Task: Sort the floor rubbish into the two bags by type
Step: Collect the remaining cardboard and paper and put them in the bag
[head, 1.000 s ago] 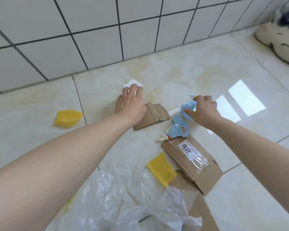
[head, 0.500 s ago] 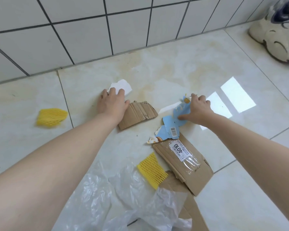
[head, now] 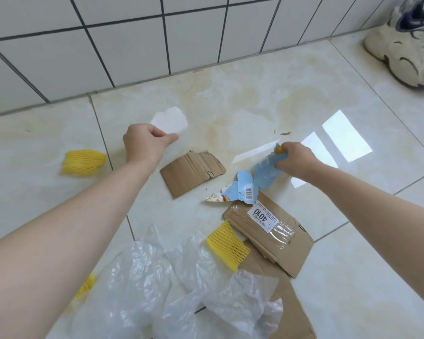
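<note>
The left hand [head: 146, 143] pinches the edge of a white paper scrap [head: 170, 119] between thumb and curled fingers, near the wall; the right hand [head: 295, 159] has its fingers closed on one end of a torn blue wrapper [head: 260, 176], whose other end trails onto the labelled cardboard [head: 272, 231]. Both grips look thin — the paper could slip out, and the wrapper might tear further or drag crumbs across the floor [head: 255, 99]. The clear plastic bags [head: 181, 277] lie crumpled and unopened in front, so sorting one-handed risks mixing paper with plastic.
</note>
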`<state>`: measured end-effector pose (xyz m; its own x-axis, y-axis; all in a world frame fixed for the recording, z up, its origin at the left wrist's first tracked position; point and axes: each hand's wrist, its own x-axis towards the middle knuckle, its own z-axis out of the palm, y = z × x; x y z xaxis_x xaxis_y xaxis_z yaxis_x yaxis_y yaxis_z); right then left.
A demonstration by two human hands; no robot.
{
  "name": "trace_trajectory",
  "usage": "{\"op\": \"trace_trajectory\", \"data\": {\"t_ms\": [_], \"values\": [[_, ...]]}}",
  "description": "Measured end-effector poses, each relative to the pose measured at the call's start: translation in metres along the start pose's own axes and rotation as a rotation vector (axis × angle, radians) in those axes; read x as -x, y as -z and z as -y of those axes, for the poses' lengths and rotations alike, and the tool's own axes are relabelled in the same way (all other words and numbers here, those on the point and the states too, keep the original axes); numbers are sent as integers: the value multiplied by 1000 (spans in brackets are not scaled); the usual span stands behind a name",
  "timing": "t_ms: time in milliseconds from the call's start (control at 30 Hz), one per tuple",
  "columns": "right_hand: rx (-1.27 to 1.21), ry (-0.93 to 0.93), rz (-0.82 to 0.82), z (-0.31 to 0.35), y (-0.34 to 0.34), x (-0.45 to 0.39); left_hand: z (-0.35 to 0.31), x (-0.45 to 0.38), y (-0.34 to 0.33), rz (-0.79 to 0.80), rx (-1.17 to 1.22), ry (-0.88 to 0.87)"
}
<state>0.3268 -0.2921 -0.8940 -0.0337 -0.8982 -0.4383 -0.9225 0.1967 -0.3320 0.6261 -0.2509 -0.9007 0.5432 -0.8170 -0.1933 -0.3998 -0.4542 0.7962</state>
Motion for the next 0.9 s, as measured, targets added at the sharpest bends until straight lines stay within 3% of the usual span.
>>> {"op": "trace_trajectory", "data": {"t_ms": [100, 200, 333, 433, 533, 733, 800, 900], "values": [[-267, -67, 0, 1, 8, -2, -2, -6, 7, 65, 205, 47], [-473, -63, 54, 5, 12, 2, -3, -6, 8, 122, 174, 25], [-439, 41, 279, 14, 1, 20, -4, 4, 7, 228, -36, -10], [-395, 86, 349, 18, -6, 31, -5, 16, 9, 305, 8, -8], [-437, 118, 283, 22, -5, 39, -4, 27, 11, 293, 143, -29], [-354, 134, -160, 22, 7, 41, -1, 37, 11, 451, 97, -61], [-419, 116, -145, 17, 8, 40, 2, 35, 9, 465, 26, -88], [-472, 74, 26, 15, 3, 46, 5, 32, 6, 507, -122, -118]]}}
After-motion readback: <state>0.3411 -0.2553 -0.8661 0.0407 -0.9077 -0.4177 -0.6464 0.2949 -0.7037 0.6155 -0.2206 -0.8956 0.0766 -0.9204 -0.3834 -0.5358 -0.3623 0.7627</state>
